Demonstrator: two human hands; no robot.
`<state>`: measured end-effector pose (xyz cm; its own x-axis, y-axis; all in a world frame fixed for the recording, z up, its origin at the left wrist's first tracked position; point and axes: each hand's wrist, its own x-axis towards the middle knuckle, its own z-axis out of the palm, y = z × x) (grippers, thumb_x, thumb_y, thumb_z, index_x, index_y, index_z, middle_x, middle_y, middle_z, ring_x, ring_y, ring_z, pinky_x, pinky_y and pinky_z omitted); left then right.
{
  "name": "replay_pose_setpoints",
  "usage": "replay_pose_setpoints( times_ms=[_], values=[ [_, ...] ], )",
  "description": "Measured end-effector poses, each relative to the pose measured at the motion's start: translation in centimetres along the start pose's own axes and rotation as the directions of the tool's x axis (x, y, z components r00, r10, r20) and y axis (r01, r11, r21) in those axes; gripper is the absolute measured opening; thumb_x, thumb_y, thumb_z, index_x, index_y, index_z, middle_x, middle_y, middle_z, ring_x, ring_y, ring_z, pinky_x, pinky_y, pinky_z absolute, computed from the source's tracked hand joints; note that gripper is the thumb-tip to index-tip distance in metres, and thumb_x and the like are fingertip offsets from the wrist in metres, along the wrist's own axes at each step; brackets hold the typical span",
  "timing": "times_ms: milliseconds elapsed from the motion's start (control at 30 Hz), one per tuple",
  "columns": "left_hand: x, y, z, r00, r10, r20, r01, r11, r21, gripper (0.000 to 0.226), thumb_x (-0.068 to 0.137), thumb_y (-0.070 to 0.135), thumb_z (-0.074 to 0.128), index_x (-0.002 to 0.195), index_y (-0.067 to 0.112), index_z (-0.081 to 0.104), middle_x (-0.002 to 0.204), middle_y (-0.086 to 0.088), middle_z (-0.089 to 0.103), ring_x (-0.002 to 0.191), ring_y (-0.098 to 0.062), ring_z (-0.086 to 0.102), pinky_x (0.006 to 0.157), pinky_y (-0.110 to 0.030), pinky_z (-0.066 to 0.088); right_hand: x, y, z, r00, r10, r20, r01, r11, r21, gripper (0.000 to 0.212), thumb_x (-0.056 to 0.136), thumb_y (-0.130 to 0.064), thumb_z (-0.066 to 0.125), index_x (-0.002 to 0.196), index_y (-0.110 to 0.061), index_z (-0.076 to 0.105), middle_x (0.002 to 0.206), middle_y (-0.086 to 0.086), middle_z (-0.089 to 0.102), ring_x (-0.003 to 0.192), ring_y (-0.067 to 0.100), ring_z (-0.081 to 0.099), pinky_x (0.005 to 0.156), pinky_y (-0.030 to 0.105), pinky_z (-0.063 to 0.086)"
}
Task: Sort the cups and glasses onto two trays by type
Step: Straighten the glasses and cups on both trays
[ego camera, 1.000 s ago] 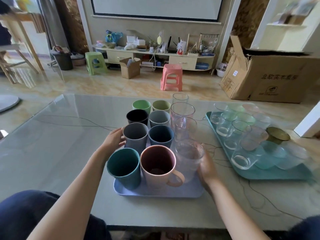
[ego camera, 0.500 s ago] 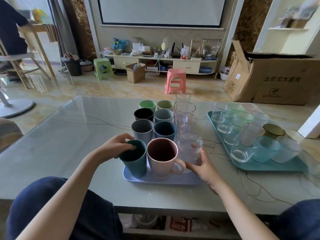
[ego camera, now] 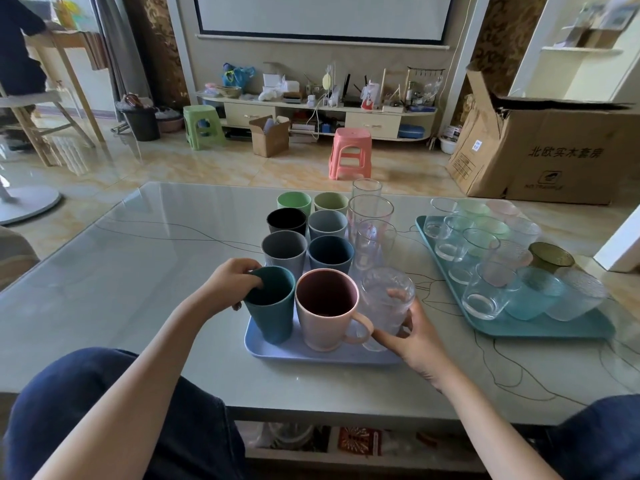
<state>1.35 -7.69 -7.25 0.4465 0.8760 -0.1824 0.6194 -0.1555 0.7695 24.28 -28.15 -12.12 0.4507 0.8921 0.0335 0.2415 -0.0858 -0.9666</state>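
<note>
1. Head view: my left hand (ego camera: 231, 285) curls over the teal cup (ego camera: 270, 308)'s rim, fingers inside, clamped.
2. My right hand (ego camera: 414, 336) wraps the clear glass (ego camera: 386, 306) low, thumb across its front.
3. Both stand on the blue tray (ego camera: 277, 351).

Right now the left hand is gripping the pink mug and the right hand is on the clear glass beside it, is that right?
Not quite. In the head view the left hand grips the teal cup, not the pink mug. The right hand is on the clear glass beside the mug.
</note>
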Motion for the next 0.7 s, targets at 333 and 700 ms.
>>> replay_pose_setpoints(
  times_ms=[333,700],
  values=[
    [-0.7,0.9,-0.4,0.998,-0.066,0.021,0.066,0.998,-0.016,0.016,0.081,-0.005,0.047,0.074,0.004,0.057,0.059,-0.011,0.047,0.04,-0.022,0.044,0.034,-0.022,0.042,-0.1,0.0,-0.1,1.0,0.005,0.029,-0.006,1.0,0.005,0.076,0.058,-0.04,0.079,0.124,-0.035,0.042,0.12,-0.021,0.052,0.109,-0.005,0.05,0.085,0.014,0.043],
    [-0.8,0.9,-0.5,0.996,-0.076,0.055,0.08,0.994,-0.071,0.019,0.086,0.005,0.043,0.069,0.005,0.051,0.063,-0.01,0.04,0.05,-0.025,0.041,0.039,-0.024,0.045,-0.1,-0.5,-1.1,0.975,0.07,0.211,-0.082,0.995,0.049,0.069,0.068,-0.017,0.054,0.131,-0.035,0.032,0.113,-0.016,0.057,0.09,-0.009,0.058,0.072,0.009,0.047]
  ],
)
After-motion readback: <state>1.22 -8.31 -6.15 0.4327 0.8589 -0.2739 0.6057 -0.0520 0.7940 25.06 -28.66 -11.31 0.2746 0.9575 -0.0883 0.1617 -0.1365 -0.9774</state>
